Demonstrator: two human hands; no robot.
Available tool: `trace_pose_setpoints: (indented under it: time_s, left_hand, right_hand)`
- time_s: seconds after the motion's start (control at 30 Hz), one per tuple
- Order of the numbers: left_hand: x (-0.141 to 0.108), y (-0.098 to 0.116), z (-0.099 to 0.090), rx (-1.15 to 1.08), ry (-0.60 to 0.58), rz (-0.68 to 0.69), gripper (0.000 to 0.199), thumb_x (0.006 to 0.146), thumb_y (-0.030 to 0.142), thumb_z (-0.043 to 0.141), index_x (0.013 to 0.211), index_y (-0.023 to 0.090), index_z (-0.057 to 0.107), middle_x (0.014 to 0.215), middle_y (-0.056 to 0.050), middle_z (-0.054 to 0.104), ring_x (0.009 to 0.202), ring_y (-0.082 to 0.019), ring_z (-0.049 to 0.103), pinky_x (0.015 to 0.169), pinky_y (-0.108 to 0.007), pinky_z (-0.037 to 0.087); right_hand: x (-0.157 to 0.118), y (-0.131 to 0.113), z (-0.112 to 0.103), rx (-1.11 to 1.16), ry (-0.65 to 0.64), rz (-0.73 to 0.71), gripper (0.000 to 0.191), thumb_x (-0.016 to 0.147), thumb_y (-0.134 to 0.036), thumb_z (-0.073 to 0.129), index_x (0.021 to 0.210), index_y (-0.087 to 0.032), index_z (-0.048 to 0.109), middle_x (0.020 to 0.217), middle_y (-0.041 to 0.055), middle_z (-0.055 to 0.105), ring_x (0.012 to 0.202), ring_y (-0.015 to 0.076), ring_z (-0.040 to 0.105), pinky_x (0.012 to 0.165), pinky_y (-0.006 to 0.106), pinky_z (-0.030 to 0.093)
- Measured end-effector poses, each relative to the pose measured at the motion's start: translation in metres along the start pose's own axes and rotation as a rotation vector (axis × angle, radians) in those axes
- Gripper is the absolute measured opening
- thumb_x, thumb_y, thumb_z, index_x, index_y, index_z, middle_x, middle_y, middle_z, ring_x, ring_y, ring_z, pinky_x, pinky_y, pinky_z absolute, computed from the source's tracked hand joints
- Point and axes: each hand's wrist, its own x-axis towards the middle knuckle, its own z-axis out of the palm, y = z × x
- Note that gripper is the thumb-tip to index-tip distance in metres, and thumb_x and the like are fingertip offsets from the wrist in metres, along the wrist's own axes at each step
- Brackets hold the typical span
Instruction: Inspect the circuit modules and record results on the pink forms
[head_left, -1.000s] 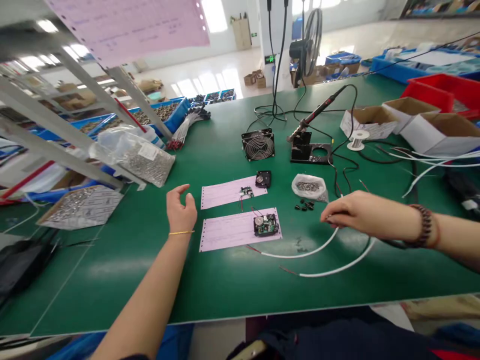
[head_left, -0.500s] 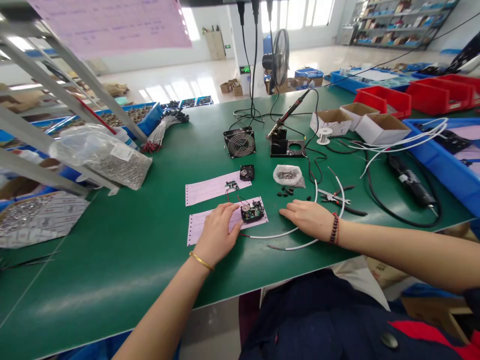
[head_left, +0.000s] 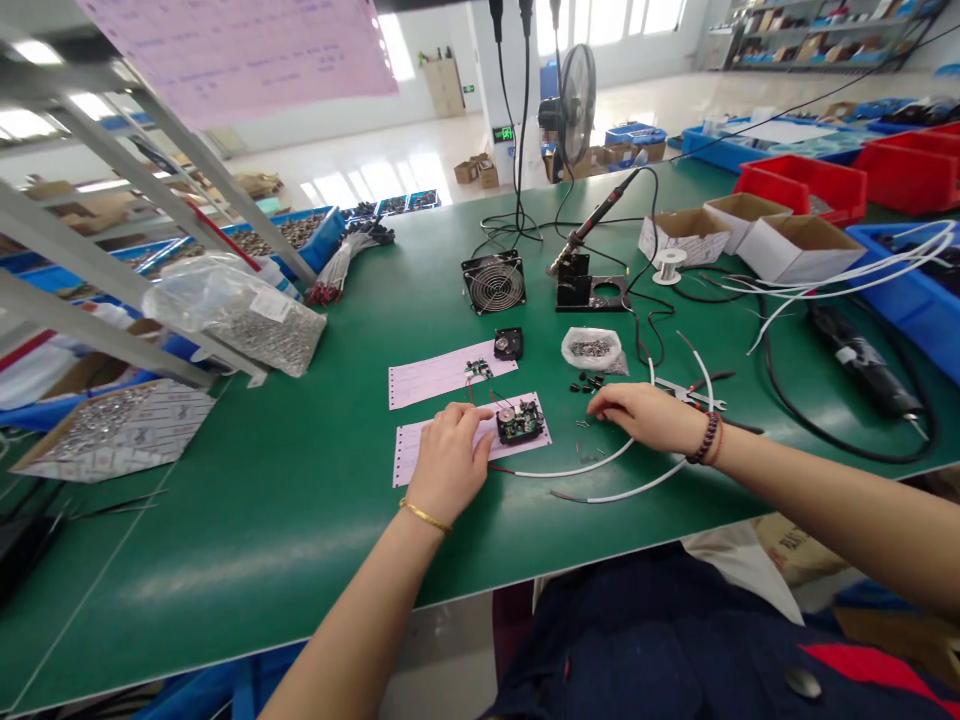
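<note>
**Module:** a black circuit module with a round metal disc is laid on a pink form sheet, red wires rising from it.

**Left hand:** the left hand is pressed flat on the sheet, fingers slightly spread, just beside the module.

**Right hand:** the right hand is held low over the green workbench, fingers curved; whether anything is pinched cannot be told. Two white cables lie beneath it, with pliers just beyond.

**Containers:** a clear plastic bag of small metal parts is placed near the right hand. White wires are draped over a blue bin. Cardboard boxes are set in front of red bins.

**Edges:** green bench surface is left between the hands and the front edge; the blue bin is seen at the bench's far right.
</note>
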Motion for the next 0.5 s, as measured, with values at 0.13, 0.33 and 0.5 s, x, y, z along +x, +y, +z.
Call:
trace_pose_setpoints:
  time_s: [0.13, 0.33, 0.5]
  left_hand:
    - [0.004, 0.003, -0.004, -0.001, -0.012, 0.0, 0.022, 0.095, 0.022, 0.053, 0.11, 0.019, 0.068, 0.111, -0.013, 0.067, 0.102, -0.031, 0.064, 0.09, -0.047, 0.052]
    - [0.016, 0.007, -0.007, -0.034, 0.022, 0.0, 0.022, 0.093, 0.023, 0.054, 0.109, 0.02, 0.07, 0.109, -0.013, 0.068, 0.107, -0.032, 0.065, 0.092, -0.049, 0.052]
    - [0.024, 0.002, -0.014, -0.028, 0.08, -0.049, 0.023, 0.094, 0.026, 0.055, 0.109, 0.019, 0.07, 0.113, -0.013, 0.069, 0.112, -0.033, 0.064, 0.098, -0.051, 0.051]
  right_hand:
    - [-0.005, -0.004, -0.003, -0.046, -0.02, -0.002, 0.023, 0.095, -0.017, 0.056, 0.111, -0.021, 0.072, 0.107, 0.0067, 0.073, 0.098, 0.0198, 0.07, 0.09, 0.032, 0.054]
    - [0.004, -0.021, -0.002, -0.202, -0.091, 0.06, 0.02, 0.092, -0.028, 0.064, 0.104, -0.014, 0.072, 0.108, 0.0157, 0.066, 0.106, 0.0295, 0.066, 0.096, 0.038, 0.051]
    - [0.021, -0.032, 0.007, -0.303, -0.122, 0.058, 0.023, 0.092, -0.026, 0.061, 0.103, -0.008, 0.071, 0.109, 0.0212, 0.066, 0.11, 0.0339, 0.065, 0.097, 0.039, 0.049]
